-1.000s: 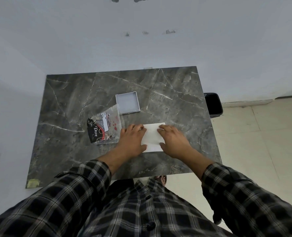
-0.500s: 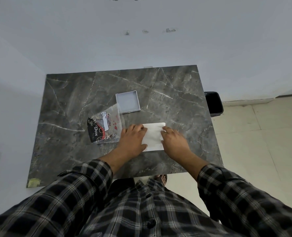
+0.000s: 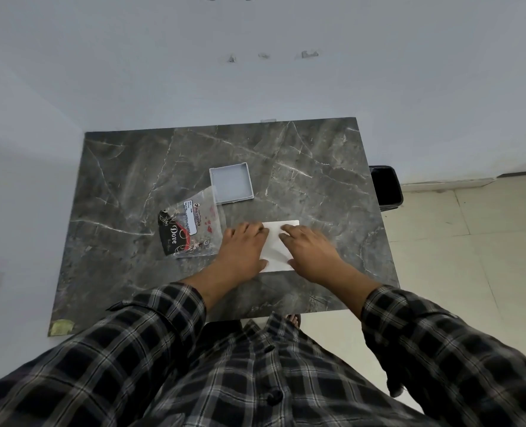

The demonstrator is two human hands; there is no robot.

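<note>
A folded white tissue (image 3: 276, 245) lies flat on the dark marble table (image 3: 317, 186), near its front edge. My left hand (image 3: 244, 250) presses on the tissue's left part with flat fingers. My right hand (image 3: 309, 249) lies flat over the right part, its fingertips near the tissue's middle. A clear plastic tissue packet (image 3: 191, 231) with black and red print lies just left of my left hand. A shallow square grey box (image 3: 231, 187), open on top, sits behind the packet and the tissue.
The table stands in a corner against white walls. A black bin (image 3: 386, 188) stands on the tiled floor past the table's right edge. A patch of yellowish tape (image 3: 61, 327) sticks to the front left corner.
My right hand has slid left across the tissue toward its middle. My left hand has stayed pressed on the left part.
</note>
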